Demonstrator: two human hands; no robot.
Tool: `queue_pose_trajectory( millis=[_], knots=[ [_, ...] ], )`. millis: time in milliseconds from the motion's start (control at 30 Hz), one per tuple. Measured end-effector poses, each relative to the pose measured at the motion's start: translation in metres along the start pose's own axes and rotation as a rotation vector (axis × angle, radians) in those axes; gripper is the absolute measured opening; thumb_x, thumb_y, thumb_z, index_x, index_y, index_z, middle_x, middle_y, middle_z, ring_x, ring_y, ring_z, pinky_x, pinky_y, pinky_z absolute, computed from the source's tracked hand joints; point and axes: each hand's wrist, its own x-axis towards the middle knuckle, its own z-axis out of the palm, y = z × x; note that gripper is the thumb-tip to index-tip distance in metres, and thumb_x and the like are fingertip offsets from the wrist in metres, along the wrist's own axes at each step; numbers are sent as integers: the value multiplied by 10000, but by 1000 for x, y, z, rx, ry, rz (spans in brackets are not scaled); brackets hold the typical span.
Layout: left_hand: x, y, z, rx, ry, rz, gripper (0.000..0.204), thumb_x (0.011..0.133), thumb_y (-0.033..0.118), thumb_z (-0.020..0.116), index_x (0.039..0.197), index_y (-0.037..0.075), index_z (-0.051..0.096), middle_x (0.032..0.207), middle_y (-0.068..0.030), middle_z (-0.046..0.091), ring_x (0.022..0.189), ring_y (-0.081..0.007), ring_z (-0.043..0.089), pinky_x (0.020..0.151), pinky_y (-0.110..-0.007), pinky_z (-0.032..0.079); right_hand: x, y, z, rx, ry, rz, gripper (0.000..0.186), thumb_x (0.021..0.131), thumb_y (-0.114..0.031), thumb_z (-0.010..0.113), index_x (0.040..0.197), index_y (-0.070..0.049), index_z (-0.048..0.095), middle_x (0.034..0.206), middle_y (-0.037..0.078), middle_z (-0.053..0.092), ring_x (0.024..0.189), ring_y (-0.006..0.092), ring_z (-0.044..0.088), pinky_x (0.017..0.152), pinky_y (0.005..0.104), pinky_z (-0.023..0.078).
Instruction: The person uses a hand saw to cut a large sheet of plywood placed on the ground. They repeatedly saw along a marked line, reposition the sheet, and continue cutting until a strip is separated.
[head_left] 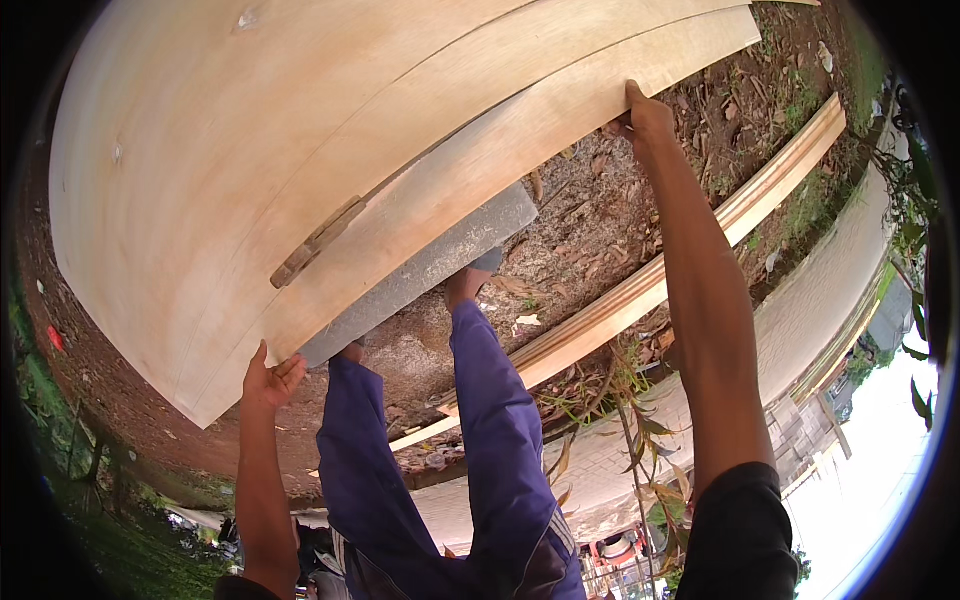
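A large pale plywood sheet (pixel 250 130) fills the upper left. Along its near side runs a plywood strip (pixel 480 150), with a long gap between it and the sheet for part of the length. My right hand (pixel 648 118) grips the strip's near edge toward its far right end, thumb on top and fingers underneath. At the strip's near left end is my left hand (pixel 268 382), thumb raised against the edge and fingers stretched out beside it, not wrapped round it. A short rough piece of wood (pixel 318 243) lies across the gap.
Under the strip, a grey flat slab (pixel 430 275) lies by my feet. Behind them, long thin wooden strips (pixel 620 295) are stacked on leaf-littered soil (pixel 590 195). A leafy plant (pixel 640 420) and a pale paved path (pixel 800 300) are beyond.
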Motion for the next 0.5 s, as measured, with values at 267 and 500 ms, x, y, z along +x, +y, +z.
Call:
queue_pose_trajectory(
  millis=[267, 500],
  knots=[
    [-22, -10, 49, 353, 181, 144, 993, 765, 787, 745, 1371, 32, 526, 1229, -184, 528, 1155, -309, 547, 1014, -498, 488, -77, 59, 38, 331, -52, -32, 441, 1006, -278, 687, 1293, 39, 577, 1227, 146, 653, 1065, 231, 644, 874, 411, 569],
    [-7, -16, 30, 74, 131, 273, 803, 766, 591, 857, 1313, 77, 572, 1170, -152, 593, 1073, -274, 616, 914, -416, 564, -120, 49, 56, 373, -153, -133, 315, 940, -114, 712, 1103, 150, 661, 1008, 172, 728, 853, 222, 696, 709, 373, 541]
  ],
)
